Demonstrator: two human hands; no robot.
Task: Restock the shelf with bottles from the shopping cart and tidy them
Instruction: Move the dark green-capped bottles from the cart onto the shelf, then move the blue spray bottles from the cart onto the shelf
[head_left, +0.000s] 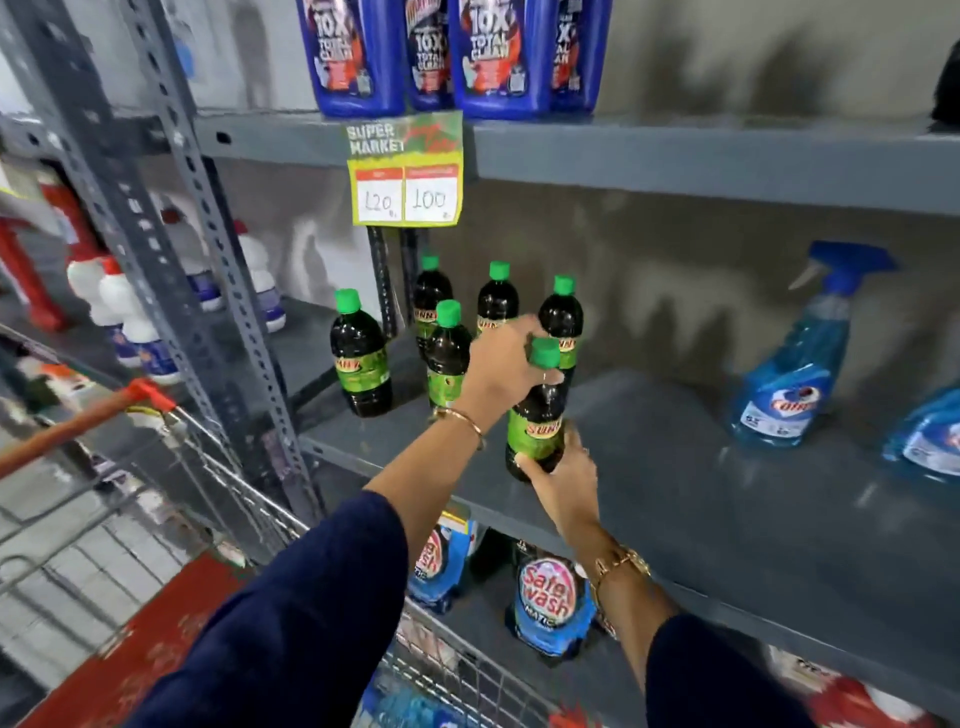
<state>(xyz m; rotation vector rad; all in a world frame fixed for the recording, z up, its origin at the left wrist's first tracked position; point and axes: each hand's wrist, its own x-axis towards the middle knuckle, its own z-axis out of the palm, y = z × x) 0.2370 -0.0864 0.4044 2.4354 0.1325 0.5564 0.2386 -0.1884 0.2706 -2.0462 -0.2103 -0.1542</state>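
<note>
A dark bottle with a green cap and green label stands at the front of the grey middle shelf. My left hand wraps its neck from the left, just under the cap. My right hand grips its base from below and to the right. Behind it stand several matching green-capped bottles: one apart at the left, others clustered at the back. The wire shopping cart with an orange handle is at lower left.
Blue spray bottles stand on the same shelf at the right, with bare shelf between them and the dark bottles. Blue jugs sit on the shelf above a price tag. Detergent pouches fill the shelf below.
</note>
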